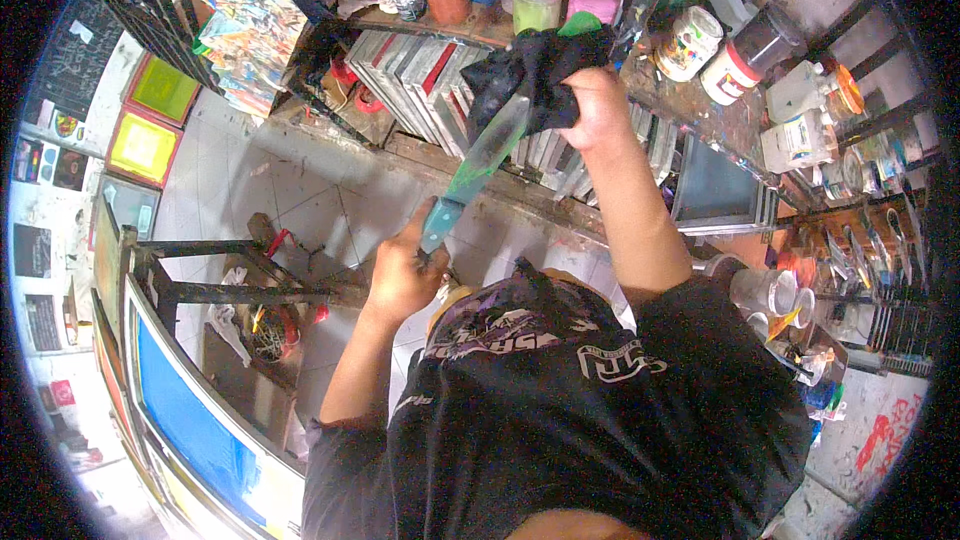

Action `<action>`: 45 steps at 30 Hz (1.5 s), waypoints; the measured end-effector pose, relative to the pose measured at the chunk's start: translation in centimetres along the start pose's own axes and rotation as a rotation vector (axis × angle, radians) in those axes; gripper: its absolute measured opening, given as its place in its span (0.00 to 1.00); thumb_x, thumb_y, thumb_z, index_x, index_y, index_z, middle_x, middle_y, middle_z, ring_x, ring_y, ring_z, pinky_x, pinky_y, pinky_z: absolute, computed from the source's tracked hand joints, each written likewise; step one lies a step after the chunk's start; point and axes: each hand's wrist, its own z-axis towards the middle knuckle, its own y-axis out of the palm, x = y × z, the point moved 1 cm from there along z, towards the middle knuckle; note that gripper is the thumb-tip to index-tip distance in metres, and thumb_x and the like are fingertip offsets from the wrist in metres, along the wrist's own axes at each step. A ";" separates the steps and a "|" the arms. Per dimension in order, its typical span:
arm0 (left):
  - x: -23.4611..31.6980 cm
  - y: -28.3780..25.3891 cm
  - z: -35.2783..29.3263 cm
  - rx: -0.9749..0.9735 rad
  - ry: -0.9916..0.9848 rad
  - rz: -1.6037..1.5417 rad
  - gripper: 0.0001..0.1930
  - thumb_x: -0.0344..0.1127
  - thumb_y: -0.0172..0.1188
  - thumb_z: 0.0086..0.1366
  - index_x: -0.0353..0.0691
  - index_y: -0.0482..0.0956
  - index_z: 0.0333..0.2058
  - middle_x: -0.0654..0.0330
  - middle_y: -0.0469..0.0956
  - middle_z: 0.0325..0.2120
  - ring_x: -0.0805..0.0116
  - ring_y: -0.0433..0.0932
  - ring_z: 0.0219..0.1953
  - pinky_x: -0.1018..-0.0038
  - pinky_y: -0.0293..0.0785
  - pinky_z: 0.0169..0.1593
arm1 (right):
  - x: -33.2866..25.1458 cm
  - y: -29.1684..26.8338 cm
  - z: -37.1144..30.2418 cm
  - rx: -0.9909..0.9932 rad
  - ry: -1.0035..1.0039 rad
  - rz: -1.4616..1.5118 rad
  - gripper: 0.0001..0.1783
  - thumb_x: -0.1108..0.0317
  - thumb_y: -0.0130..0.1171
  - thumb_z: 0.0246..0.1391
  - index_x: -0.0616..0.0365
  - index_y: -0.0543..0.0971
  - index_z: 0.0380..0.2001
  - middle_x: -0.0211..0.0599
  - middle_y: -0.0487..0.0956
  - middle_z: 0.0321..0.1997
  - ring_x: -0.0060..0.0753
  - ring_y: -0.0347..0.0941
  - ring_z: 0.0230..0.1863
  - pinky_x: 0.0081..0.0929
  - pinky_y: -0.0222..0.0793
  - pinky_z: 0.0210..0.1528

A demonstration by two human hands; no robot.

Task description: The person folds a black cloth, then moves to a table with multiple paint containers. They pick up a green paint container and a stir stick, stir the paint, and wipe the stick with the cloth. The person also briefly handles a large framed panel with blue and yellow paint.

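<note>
My left hand is closed round the teal riveted handle of a long flat ink spatula. Green smears cover its blade, which slants up and to the right. My right hand grips a bunched black cloth, its fingers mostly hidden behind the fabric. The blade's far end reaches the cloth, and its tip is partly covered there. Just beyond the cloth, tubs of coloured ink stand on a wooden shelf, including a light green tub and a pink one.
Below the shelf, several framed screens are packed upright. More jars, such as a red-and-white one, fill the right-hand shelf. At lower left, a blue screen leans by a dark rack. White cups stand at right.
</note>
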 end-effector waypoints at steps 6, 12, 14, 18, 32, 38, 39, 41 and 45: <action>-0.2 -0.6 -0.2 0.001 0.058 0.011 0.28 0.24 0.52 0.45 0.35 0.62 0.50 0.44 0.74 0.27 0.52 0.76 0.29 0.69 0.71 0.34 | -2.8 -1.1 1.1 0.022 -0.086 -0.067 0.12 0.75 0.49 0.38 0.61 0.73 0.32 0.39 0.75 0.30 0.37 0.72 0.29 0.33 0.70 0.32; -0.2 -0.6 0.0 -0.008 0.101 0.006 0.28 0.23 0.51 0.44 0.35 0.63 0.50 0.45 0.74 0.26 0.52 0.76 0.28 0.69 0.70 0.34 | -5.0 -0.7 1.0 0.088 -0.285 -0.330 0.12 0.76 0.50 0.39 0.59 0.72 0.32 0.37 0.75 0.31 0.35 0.73 0.30 0.33 0.70 0.33; -0.2 -0.8 0.2 -0.028 0.102 0.016 0.28 0.23 0.51 0.45 0.35 0.63 0.49 0.46 0.74 0.25 0.52 0.76 0.27 0.69 0.70 0.33 | -5.8 -0.8 0.9 0.182 -0.306 -0.353 0.11 0.76 0.49 0.40 0.59 0.72 0.33 0.37 0.75 0.31 0.35 0.73 0.30 0.35 0.71 0.32; -1.5 -1.3 -0.4 -0.032 0.046 0.051 0.25 0.23 0.51 0.47 0.34 0.64 0.48 0.48 0.72 0.23 0.57 0.75 0.24 0.70 0.69 0.31 | -9.7 -1.5 2.0 0.230 -0.317 -0.315 0.12 0.80 0.44 0.42 0.62 0.73 0.33 0.40 0.75 0.29 0.37 0.74 0.27 0.40 0.72 0.28; -4.4 -0.1 -0.3 0.148 -0.172 -0.084 0.16 0.23 0.50 0.51 0.33 0.68 0.41 0.66 0.66 0.16 0.82 0.61 0.18 0.82 0.60 0.22 | -8.4 -3.0 0.1 0.098 -0.188 -0.192 0.21 0.53 0.40 0.50 0.59 0.71 0.36 0.41 0.75 0.31 0.37 0.71 0.32 0.33 0.67 0.38; -2.7 0.5 0.1 0.097 -0.205 -0.273 0.15 0.23 0.51 0.50 0.33 0.69 0.39 0.66 0.65 0.17 0.81 0.62 0.21 0.81 0.61 0.25 | -6.4 -1.7 -2.5 0.054 -0.122 -0.511 0.11 0.70 0.44 0.52 0.60 0.71 0.39 0.31 0.75 0.33 0.24 0.70 0.35 0.22 0.65 0.37; -2.4 0.8 0.4 0.089 -0.198 -0.305 0.14 0.23 0.51 0.50 0.33 0.69 0.39 0.65 0.65 0.17 0.81 0.63 0.22 0.81 0.61 0.25 | -5.7 -1.4 -2.6 0.104 -0.174 -0.494 0.11 0.70 0.44 0.52 0.60 0.71 0.39 0.30 0.75 0.33 0.24 0.70 0.35 0.22 0.65 0.37; -1.8 1.2 1.1 0.070 -0.154 -0.223 0.14 0.24 0.51 0.50 0.33 0.69 0.39 0.64 0.66 0.19 0.79 0.63 0.23 0.79 0.63 0.27 | -4.4 -1.1 -2.6 0.204 -0.275 -0.460 0.12 0.69 0.46 0.51 0.59 0.72 0.39 0.30 0.75 0.34 0.24 0.70 0.34 0.23 0.65 0.37; 1.7 1.2 3.3 0.056 -0.009 -0.208 0.12 0.24 0.52 0.50 0.35 0.68 0.36 0.63 0.67 0.18 0.78 0.64 0.22 0.78 0.63 0.26 | -1.7 -2.6 -2.5 0.258 -0.317 -0.237 0.16 0.74 0.50 0.46 0.59 0.70 0.42 0.33 0.74 0.36 0.29 0.71 0.37 0.26 0.68 0.41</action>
